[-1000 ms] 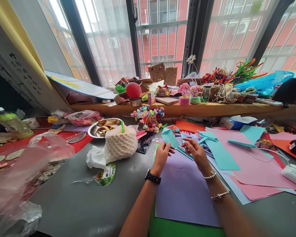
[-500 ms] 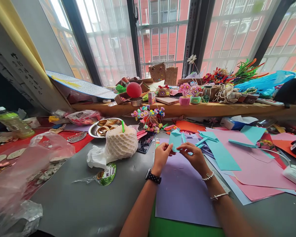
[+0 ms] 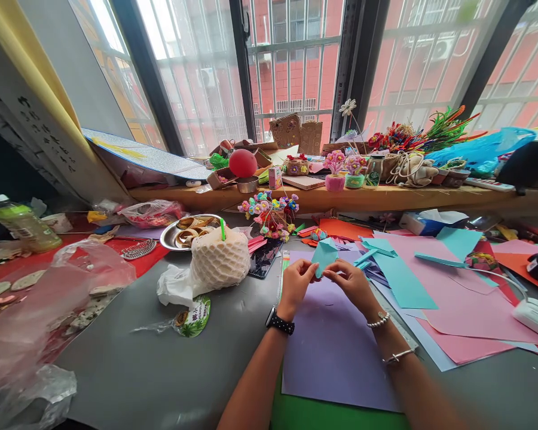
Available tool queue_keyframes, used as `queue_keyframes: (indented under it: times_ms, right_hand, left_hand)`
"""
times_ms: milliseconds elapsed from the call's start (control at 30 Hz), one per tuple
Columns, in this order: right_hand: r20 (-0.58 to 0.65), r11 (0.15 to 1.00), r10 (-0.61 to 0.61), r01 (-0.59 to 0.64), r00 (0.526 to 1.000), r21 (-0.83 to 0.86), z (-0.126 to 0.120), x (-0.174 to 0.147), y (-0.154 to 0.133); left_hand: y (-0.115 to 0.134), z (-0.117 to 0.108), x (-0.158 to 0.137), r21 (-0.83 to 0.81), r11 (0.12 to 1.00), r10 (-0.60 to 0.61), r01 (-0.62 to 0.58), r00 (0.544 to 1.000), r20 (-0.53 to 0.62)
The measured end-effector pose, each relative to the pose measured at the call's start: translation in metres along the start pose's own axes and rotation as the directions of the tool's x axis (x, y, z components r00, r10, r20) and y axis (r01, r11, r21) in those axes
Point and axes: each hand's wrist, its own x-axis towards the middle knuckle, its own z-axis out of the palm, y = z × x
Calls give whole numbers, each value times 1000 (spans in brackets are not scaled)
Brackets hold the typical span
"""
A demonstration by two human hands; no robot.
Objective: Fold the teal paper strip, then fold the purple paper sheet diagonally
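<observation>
Between my two hands is a small folded piece of turquoise paper (image 3: pixel 324 253), held up above a purple sheet (image 3: pixel 336 352). My left hand (image 3: pixel 298 282), with a black watch on its wrist, pinches the paper's lower left edge. At its lower right edge, the thumb and fingers of my right hand (image 3: pixel 350 283) are closed on the same paper. A green sheet (image 3: pixel 305 412) shows under the purple one. Folded turquoise strips (image 3: pixel 381 248) and dark purple strips lie just right of my right hand.
Pink sheets (image 3: pixel 448 269) and a white power strip (image 3: pixel 535 319) lie at the right. Left of my hands stand a net-wrapped coconut (image 3: pixel 220 257) with a green straw and a phone (image 3: pixel 264 261). Crocheted flowers (image 3: pixel 273 215) and a metal plate (image 3: pixel 173 236) are behind.
The folded turquoise paper has tilted and shifted slightly right. My right hand's fingers have drawn in closer to my left hand along its lower edge.
</observation>
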Motion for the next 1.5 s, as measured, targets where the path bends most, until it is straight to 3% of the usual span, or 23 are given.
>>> queue_keyframes:
  times_ms: [267,800,1000,1167,1500]
  right_hand:
    - [-70,989,115,-107,991,103,3,-1,0]
    - [-97,982,133,-117,986,150,4,-1,0]
    - [-225,965,155,-98,962,245,5,1,2]
    - [-82,967,166,-146,983,208,4,1,5]
    - [-103,980,177,-165,979,113,3,-1,2]
  left_hand:
    - [-1,1,1,-126,987,-88,100,991,102]
    - [3,-1,-1,-250,938,-188,239,959,213]
    - [3,0,-1,-319,918,-187,235,967,173]
    - [6,2,-2,-324,916,-189,235,968,166]
    - [2,3,-2,-287,921,-214,263,958,192]
